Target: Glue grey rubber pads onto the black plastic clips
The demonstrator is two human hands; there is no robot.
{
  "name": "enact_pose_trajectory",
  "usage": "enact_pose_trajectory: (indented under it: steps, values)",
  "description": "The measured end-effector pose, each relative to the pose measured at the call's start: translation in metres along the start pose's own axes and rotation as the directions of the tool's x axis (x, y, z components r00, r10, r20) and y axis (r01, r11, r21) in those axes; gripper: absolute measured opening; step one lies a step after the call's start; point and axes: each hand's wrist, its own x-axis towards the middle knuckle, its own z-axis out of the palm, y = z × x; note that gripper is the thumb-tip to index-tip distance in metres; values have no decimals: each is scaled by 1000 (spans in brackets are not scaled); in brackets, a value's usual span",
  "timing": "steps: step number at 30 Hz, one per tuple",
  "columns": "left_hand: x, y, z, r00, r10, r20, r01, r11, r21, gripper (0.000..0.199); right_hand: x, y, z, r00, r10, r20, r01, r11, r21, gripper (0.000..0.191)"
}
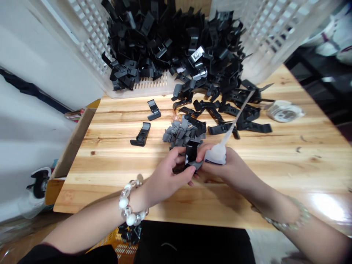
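Note:
My left hand (170,170) is closed around a black plastic bracket (191,152), holding it over the table's near side. At its lower end a small grey pad (195,164) lies by both hands' fingertips; whether it is fixed to the bracket I cannot tell. My right hand (229,167) grips a small white glue bottle (217,153) whose long thin nozzle points up and away to the right. Its thumb and finger also touch the bracket and pad. Just beyond the hands is a heap of grey pads (180,132).
A white plastic basket (89,31) full of black brackets stands at the back, several spilling onto the wooden table (110,161). Two brackets (141,134) lie apart on the left. A clear tape roll (284,111) is on the right. A yellow basket (123,251) sits below the edge.

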Motion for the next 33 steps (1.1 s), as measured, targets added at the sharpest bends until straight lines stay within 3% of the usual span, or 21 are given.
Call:
enact_pose_trajectory:
  steps: [9, 20, 28, 33]
  values:
    - [-6, 4, 2, 996, 9, -84, 1, 992, 126, 34, 0, -5, 1, 999, 26, -20, -27, 997, -79, 7]
    - [-6, 9, 4, 993, 29, -115, -11, 987, 157, 37, -1, -7, 0, 999, 5, -32, -8, 995, -97, 10]
    - [-6, 4, 0, 999, 28, -22, -26, 995, 101, 39, -1, -5, 1, 996, 1, -88, -9, 995, -98, 16]
    - [-8, 1, 4, 1000, 25, -18, -24, 997, 79, 38, 0, -5, 5, 997, 26, -72, -36, 989, -145, 17]
